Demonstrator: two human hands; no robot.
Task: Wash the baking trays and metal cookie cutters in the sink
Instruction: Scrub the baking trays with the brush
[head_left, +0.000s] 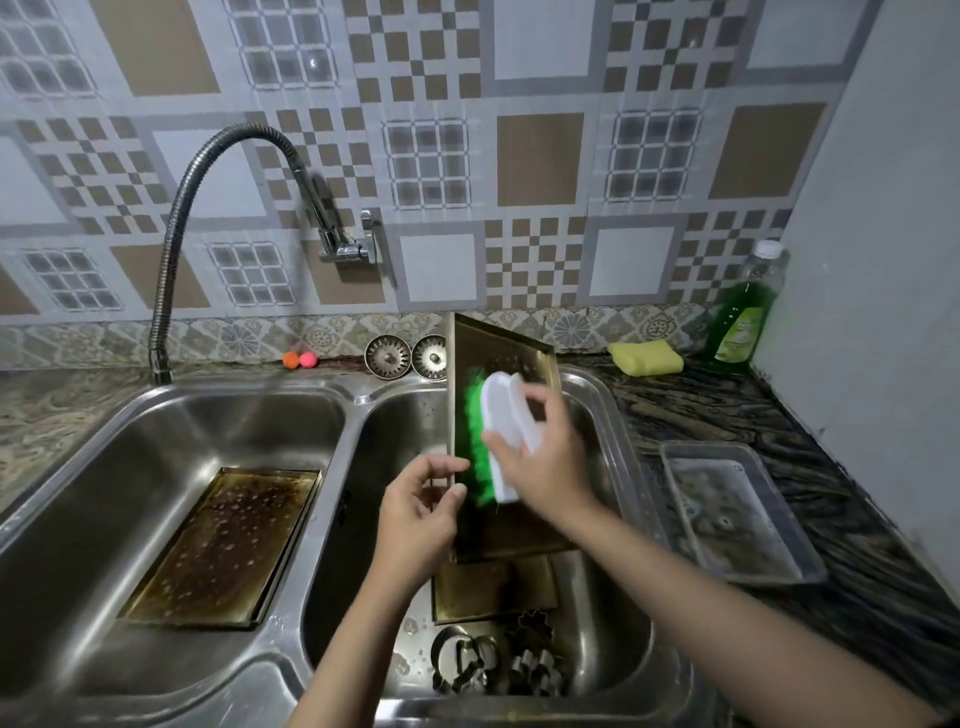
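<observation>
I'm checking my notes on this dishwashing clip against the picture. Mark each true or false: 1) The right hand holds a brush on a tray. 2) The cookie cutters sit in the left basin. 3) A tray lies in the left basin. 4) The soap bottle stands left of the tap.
1) True: the right hand grips the brush against the held tray.
2) False: the cookie cutters lie in the right basin.
3) True: a stained tray lies there.
4) False: the soap bottle stands at the far right.

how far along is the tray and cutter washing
Nothing looks finished. In hand: the left hand holds a tray tilted over the right basin while the right hand scrubs it with a brush. Left: a stained tray in the left basin, another tray and the cutters below.
</observation>
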